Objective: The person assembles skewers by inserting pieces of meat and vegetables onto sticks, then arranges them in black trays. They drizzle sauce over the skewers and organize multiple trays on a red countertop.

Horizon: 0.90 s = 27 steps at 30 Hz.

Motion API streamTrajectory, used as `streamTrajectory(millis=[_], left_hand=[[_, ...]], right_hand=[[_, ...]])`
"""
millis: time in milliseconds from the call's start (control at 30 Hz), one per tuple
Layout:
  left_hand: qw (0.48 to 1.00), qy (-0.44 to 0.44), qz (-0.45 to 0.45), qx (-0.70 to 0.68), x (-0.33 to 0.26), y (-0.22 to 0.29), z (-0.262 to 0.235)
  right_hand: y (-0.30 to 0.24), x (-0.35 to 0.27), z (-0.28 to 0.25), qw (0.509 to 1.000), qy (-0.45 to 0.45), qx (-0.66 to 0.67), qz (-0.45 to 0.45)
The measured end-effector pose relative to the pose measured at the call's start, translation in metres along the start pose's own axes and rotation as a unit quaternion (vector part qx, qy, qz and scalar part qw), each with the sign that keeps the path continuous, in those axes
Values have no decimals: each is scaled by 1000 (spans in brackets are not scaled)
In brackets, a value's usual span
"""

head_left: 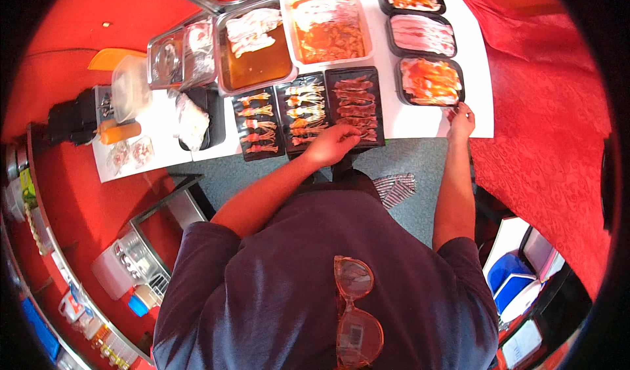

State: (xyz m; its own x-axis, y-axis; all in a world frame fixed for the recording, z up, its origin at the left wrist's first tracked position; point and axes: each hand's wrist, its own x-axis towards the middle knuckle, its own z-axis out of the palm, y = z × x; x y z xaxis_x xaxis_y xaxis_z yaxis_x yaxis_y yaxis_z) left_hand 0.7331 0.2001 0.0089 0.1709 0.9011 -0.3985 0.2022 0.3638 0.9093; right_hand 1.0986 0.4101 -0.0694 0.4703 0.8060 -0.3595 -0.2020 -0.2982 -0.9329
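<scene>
My left hand is over the near edge of a black tray with dark red meat strips. Its fingers are bent and together; whatever they may hold is hidden. My right hand is closed at the near right corner of a black tray of sliced meat in orange sauce, fingertips on its edge. Left of the dark strips lie two more black trays with rows of small tied bundles, white and orange.
Behind stand a white tub of meat in red sauce and a clear tub with brown liquid. Two more black meat trays line the right. At left are a bagged white item, an orange bottle and a clear container.
</scene>
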Motion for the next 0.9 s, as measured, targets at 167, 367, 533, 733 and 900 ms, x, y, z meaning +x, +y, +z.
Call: streamTrajectory(millis=[167, 367, 533, 733, 900], left_hand=[[982, 182, -22, -48, -48, -56, -52], [900, 336, -101, -259, -108, -61, -124], [903, 356, -90, -224, -118, -53, -137], [928, 315, -70, -184, -102, -28, -133], [948, 273, -28, -159, -100, -26, -140]], right_hand=[[-1, -22, -12, 1000, 12, -14, -12], [31, -79, -41, 999, 9, 23, -44], [15, -78, -53, 997, 73, 31, 11], [-8, -88, -51, 995, 95, 23, -16], [6, -125, -66, 993, 116, 16, -6]])
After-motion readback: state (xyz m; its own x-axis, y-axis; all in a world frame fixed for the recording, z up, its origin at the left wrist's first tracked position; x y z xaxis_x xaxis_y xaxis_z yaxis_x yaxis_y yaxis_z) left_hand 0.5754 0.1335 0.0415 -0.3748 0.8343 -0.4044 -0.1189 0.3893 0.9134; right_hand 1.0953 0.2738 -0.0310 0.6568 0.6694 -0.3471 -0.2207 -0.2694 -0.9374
